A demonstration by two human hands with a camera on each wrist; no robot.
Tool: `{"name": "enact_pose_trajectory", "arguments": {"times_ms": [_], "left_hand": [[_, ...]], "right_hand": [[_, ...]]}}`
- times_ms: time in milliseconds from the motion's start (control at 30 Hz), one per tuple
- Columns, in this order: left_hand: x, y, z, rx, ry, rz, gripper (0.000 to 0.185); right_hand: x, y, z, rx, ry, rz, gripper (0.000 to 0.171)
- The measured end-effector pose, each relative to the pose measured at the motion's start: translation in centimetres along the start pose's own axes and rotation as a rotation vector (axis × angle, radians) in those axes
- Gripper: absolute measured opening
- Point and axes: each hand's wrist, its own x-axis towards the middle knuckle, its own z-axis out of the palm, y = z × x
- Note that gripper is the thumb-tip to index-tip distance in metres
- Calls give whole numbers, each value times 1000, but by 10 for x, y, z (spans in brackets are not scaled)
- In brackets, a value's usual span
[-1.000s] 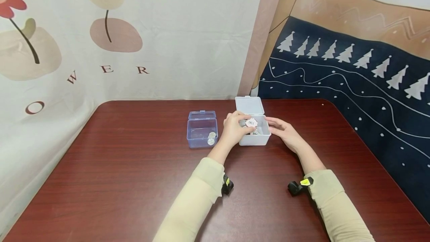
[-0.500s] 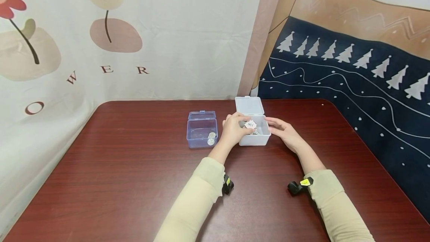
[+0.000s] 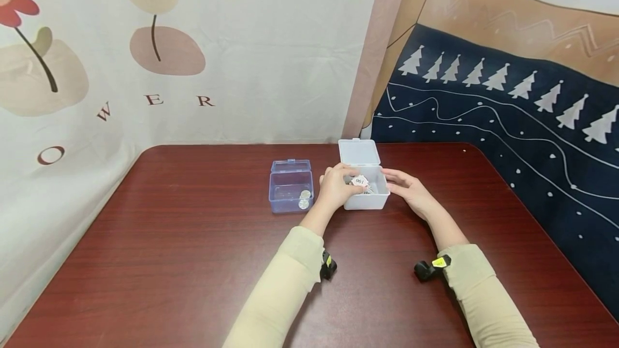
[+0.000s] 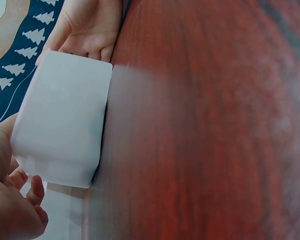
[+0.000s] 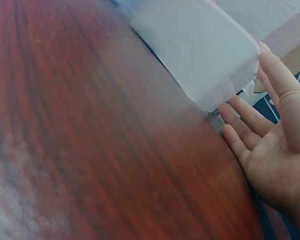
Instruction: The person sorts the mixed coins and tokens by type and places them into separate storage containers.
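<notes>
A white plastic box (image 3: pixel 366 202) stands on the table with its lid (image 3: pixel 359 152) raised at the back. My left hand (image 3: pixel 333 186) reaches over its left rim, thumb and fingers pinching a white, jagged-edged chip (image 3: pixel 359 181) printed with 100. Below that chip lie more white pieces with dark print, partly hidden by the thumb. On the box's right side, my right hand (image 3: pixel 410 191) rests nearly straight fingers against the wall. In the right wrist view its thumb (image 5: pixel 285 80) lies along the box corner. The left wrist view shows only the box's outside (image 4: pixel 65 115), not the chips.
Close to the left of the white box is a clear blue box (image 3: pixel 291 205), lid up, with two silvery round pieces (image 3: pixel 304 198) at its right end. The dark red wooden table (image 3: pixel 193 240) meets printed cloth (image 3: pixel 271 95) behind.
My left hand has lowered the chip slightly into the white box and a little to the left. The right hand and both boxes have stayed put.
</notes>
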Motion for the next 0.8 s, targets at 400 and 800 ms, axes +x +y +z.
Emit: {"name": "enact_pose_trajectory", "arguments": {"times_ms": [400, 800], "left_hand": [[-1, 0, -1, 19, -20, -6, 42], [-3, 6, -9, -57, -51, 18, 42]], "right_hand": [[-1, 0, 0, 1, -1, -3, 50], [-1, 0, 0, -4, 3, 1, 50]]}}
